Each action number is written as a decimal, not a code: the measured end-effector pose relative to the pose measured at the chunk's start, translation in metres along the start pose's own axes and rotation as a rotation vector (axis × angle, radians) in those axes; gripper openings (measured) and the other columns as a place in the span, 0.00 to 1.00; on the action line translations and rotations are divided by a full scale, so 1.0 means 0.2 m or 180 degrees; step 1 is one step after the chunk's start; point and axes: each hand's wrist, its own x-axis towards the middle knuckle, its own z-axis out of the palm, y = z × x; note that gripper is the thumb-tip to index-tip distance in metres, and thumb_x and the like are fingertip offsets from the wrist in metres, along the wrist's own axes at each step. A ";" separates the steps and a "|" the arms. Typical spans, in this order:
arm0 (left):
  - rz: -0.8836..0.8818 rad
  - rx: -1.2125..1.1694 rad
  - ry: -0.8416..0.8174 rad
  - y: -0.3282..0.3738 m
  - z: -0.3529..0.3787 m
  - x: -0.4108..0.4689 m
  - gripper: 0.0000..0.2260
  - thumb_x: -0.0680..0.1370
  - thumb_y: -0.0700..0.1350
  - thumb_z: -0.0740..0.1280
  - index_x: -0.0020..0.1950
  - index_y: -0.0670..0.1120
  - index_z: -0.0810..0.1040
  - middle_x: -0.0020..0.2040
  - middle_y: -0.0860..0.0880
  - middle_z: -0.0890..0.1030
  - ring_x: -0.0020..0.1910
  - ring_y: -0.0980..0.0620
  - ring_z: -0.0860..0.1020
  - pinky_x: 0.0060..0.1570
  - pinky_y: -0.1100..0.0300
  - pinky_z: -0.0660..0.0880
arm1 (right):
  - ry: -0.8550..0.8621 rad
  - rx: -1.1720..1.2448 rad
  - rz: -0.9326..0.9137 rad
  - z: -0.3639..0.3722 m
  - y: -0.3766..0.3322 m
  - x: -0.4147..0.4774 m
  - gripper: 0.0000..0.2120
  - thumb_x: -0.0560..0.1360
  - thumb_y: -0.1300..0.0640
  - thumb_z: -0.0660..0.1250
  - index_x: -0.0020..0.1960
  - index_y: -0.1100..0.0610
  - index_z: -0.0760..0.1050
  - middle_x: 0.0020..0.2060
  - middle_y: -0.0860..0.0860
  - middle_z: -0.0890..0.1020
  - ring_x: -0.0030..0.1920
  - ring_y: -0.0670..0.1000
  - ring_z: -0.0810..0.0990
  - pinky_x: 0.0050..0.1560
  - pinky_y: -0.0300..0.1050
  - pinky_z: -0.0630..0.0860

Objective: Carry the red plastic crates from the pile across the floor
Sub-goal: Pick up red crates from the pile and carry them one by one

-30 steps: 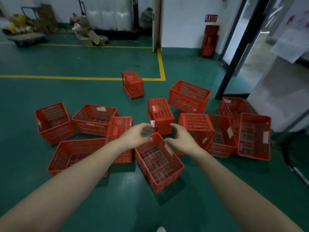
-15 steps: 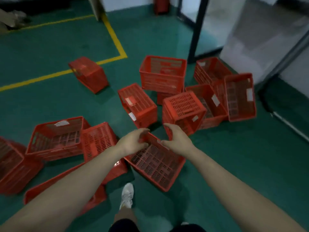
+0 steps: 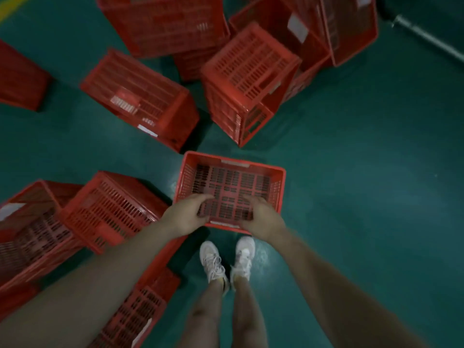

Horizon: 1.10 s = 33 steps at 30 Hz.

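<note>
An open red slatted crate [image 3: 229, 182] sits upright in front of my feet, its opening facing up. My left hand [image 3: 187, 213] grips its near rim at the left corner, fingers curled over the edge into the crate. My right hand [image 3: 263, 217] grips the same near rim at the right corner. Around it lie several more red crates: an overturned crate [image 3: 247, 79] just beyond, a tipped crate [image 3: 140, 99] beyond on the left, and a tilted crate [image 3: 108, 209] against my left forearm.
Green floor [image 3: 364, 184] lies open to the right of the held crate. My white shoes [image 3: 227, 259] stand just behind it. More red crates crowd the left edge [image 3: 27, 237] and the top of the view [image 3: 165, 23]. A metal pipe [image 3: 426, 38] runs along the far right.
The view has tilted sharply down as I bent over. Both hands went from reaching toward the crate to gripping its near rim, and the crate now sits square to my feet.
</note>
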 end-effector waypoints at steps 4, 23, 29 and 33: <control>-0.0036 0.0215 -0.0244 -0.23 0.24 0.24 0.28 0.76 0.45 0.69 0.74 0.52 0.65 0.70 0.49 0.71 0.67 0.52 0.71 0.65 0.61 0.68 | -0.0110 -0.0017 0.0162 0.26 0.16 0.25 0.31 0.72 0.53 0.70 0.74 0.47 0.65 0.69 0.50 0.71 0.68 0.53 0.70 0.66 0.50 0.70; 0.0140 0.1299 -0.1050 -0.87 1.20 1.00 0.30 0.76 0.49 0.68 0.76 0.51 0.60 0.73 0.50 0.66 0.64 0.47 0.73 0.56 0.51 0.76 | -0.0811 -0.0437 0.0465 1.14 0.79 1.05 0.35 0.68 0.51 0.72 0.72 0.43 0.64 0.61 0.50 0.78 0.58 0.55 0.78 0.56 0.48 0.77; 0.0088 0.1458 -0.0901 -0.91 1.29 1.05 0.26 0.77 0.48 0.66 0.75 0.54 0.63 0.71 0.51 0.70 0.65 0.48 0.73 0.56 0.56 0.75 | -0.0715 -0.0811 0.0268 1.22 0.84 1.12 0.23 0.72 0.48 0.68 0.66 0.43 0.71 0.53 0.50 0.82 0.53 0.57 0.81 0.51 0.49 0.79; 0.0103 0.1494 -0.0924 -0.89 1.28 1.03 0.28 0.80 0.43 0.61 0.77 0.57 0.57 0.76 0.50 0.63 0.71 0.48 0.68 0.62 0.56 0.72 | -0.0541 -0.0818 0.0226 1.20 0.84 1.10 0.15 0.76 0.52 0.64 0.61 0.45 0.74 0.49 0.50 0.82 0.50 0.57 0.81 0.48 0.48 0.79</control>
